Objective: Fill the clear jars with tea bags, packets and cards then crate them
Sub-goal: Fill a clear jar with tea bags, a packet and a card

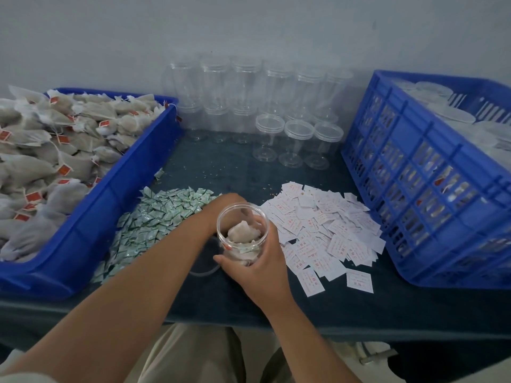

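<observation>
Steady tea-bag jar point(243, 233) at frame centre, right hand point(255, 262) curled round it. Fingers of left hand point(225, 207) hidden behind, cannot tell. Pinch one green packet point(166, 214), drop in.

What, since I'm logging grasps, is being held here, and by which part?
The right hand grips the clear jar round its lower side wall. The left hand, partly hidden behind it at the green packets, cannot be told.
</observation>
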`<act>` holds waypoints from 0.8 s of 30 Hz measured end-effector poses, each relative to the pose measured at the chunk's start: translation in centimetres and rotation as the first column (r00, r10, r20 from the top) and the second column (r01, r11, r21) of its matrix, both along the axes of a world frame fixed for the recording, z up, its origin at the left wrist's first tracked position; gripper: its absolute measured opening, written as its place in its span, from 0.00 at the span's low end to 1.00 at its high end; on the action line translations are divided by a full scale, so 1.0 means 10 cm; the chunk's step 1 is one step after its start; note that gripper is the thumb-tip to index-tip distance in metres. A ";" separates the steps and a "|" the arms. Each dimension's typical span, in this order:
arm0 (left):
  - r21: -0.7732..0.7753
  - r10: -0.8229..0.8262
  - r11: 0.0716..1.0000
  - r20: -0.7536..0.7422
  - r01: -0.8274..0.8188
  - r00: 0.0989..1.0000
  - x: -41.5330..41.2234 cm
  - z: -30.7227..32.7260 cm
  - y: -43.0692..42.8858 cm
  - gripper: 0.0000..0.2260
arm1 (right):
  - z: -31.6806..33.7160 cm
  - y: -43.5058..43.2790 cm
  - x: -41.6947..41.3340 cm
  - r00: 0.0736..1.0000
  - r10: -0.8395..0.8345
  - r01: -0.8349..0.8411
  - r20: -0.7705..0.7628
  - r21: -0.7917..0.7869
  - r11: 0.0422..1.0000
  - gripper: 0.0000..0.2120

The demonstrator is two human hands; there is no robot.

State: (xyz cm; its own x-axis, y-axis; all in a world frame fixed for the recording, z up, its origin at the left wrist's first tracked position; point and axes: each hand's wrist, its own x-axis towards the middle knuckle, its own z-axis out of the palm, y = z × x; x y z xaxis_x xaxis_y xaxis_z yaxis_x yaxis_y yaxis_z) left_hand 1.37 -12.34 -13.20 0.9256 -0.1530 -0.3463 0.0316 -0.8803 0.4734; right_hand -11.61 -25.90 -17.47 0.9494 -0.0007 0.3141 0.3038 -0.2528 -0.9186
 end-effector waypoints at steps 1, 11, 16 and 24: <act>0.024 -0.023 0.999 0.027 0.023 0.999 0.00 0.00 0.00 0.09 | 0.00 0.01 -0.01 1.000 -0.001 0.001 0.004 -0.005 1.000 0.44; -0.298 0.193 0.941 0.081 -0.161 0.978 -0.01 -0.07 0.01 0.21 | -0.01 0.02 0.01 1.000 -0.018 0.018 0.003 -0.007 1.000 0.45; -0.231 0.157 0.966 0.161 -0.118 0.974 -0.03 -0.07 0.01 0.10 | 0.01 0.02 0.01 0.999 -0.032 0.032 0.002 -0.001 0.999 0.43; -0.381 0.255 0.906 0.147 -0.183 0.956 0.01 0.06 0.07 0.07 | 0.01 0.00 0.01 0.999 -0.035 0.035 0.002 0.012 0.999 0.43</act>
